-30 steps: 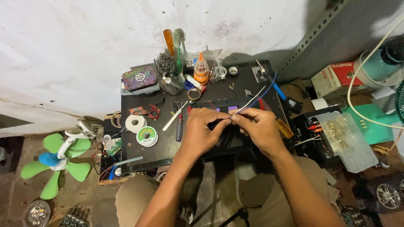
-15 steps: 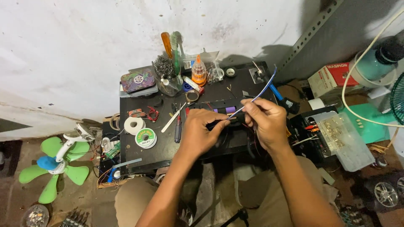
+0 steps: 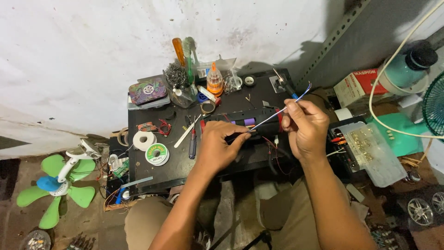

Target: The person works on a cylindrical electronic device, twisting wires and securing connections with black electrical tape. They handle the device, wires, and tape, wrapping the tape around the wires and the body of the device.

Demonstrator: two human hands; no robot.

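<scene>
My left hand rests on a long black device lying on the small black worktable, fingers pinching the near end of a thin blue-and-white wire. My right hand pinches the same wire further along, with its free end sticking up and to the right past my fingers. Thin red wires trail from the device below my right hand.
A solder spool, white tape roll, tweezers, a screwdriver, a glue bottle and a tool cup sit on the table. A green fan blade lies left; a clear parts box right.
My right hand has drawn away to the right and up, pulling the wire out longer between the two hands. The left hand stays on the black device.
</scene>
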